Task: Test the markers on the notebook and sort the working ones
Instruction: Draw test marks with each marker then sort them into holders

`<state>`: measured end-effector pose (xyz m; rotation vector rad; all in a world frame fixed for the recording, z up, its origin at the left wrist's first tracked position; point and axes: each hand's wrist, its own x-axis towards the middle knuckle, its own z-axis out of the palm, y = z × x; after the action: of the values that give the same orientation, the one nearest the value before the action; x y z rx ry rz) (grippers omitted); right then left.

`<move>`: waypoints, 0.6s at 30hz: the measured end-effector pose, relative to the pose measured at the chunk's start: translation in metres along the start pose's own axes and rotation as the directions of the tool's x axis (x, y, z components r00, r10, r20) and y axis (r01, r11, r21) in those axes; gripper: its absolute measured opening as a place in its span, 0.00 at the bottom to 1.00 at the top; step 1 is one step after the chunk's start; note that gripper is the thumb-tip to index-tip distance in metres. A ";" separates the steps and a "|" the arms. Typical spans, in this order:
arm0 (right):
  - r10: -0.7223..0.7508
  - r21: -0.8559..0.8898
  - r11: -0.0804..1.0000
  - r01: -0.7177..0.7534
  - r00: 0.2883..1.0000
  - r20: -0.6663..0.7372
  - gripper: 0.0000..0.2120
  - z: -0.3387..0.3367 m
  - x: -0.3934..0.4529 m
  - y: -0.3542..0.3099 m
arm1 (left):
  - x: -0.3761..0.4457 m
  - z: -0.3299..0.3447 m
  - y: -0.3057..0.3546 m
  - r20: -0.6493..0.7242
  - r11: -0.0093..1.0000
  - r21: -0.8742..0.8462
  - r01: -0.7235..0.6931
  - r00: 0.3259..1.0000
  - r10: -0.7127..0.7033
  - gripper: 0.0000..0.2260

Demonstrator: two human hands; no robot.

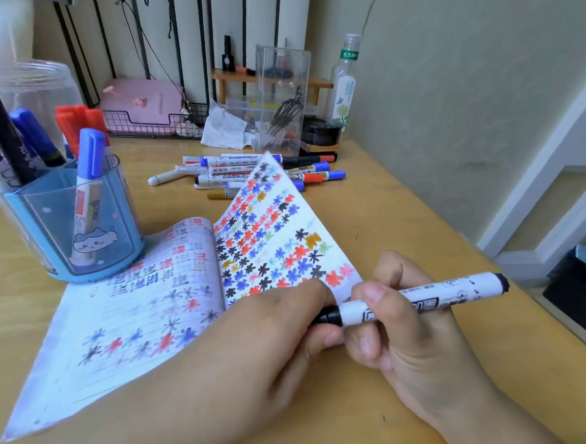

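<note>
**K:** Right hand (404, 321) status?

**M:** Fingers curled round a white marker (423, 299), black at both ends, lying roughly level above the desk (404, 215). Left hand (281, 329) pinches the near corner of the notebook (146, 313) page, fingertips just beside the marker's black end.

**K:** Notebook?

**M:** Open at desk centre. Right page lifted into a peak, covered in red, blue and black star scribbles (a few gold, green). Left page lies flat, printed lines plus fewer stars.

**K:** Surroundings?

**M:** Blue pen holder (79, 235) touching the notebook's far left edge, holding capped markers. Loose marker pile (247, 173) behind the raised page, partly hidden by it. Clear box (282, 95) and bottle (343, 85) at the wall.
</note>
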<state>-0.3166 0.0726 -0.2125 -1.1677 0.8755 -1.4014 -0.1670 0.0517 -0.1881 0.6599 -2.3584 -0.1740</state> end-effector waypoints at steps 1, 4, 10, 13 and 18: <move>0.008 0.006 1.000 -0.008 1.000 0.003 0.14 -0.001 0.000 0.001 | -0.015 0.014 -0.008 -0.189 0.989 -0.047 0.138 0.971 -0.145 0.07; 0.017 0.012 1.000 -0.018 1.000 0.024 0.14 -0.003 0.001 0.002 | -0.022 0.019 -0.017 -0.109 0.978 -0.108 0.176 0.976 -0.188 0.11; -0.038 0.021 0.999 0.037 0.999 0.033 0.14 0.000 0.000 0.004 | -0.016 0.023 -0.013 -0.150 0.986 -0.102 0.132 0.978 -0.146 0.07; -0.020 0.008 1.000 0.019 1.000 0.019 0.15 -0.001 0.002 0.006 | -0.007 0.033 -0.022 0.007 0.982 -0.078 0.175 0.985 -0.175 0.11; -0.002 -0.138 0.990 -0.003 0.999 -0.040 0.13 -0.005 0.005 0.006 | -0.024 0.011 -0.033 0.050 0.973 -0.194 0.125 0.992 -0.117 0.08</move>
<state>-0.3192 0.0664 -0.2183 -1.2469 1.0139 -1.3853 -0.1455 0.0348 -0.2200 0.7085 -2.2996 -0.4713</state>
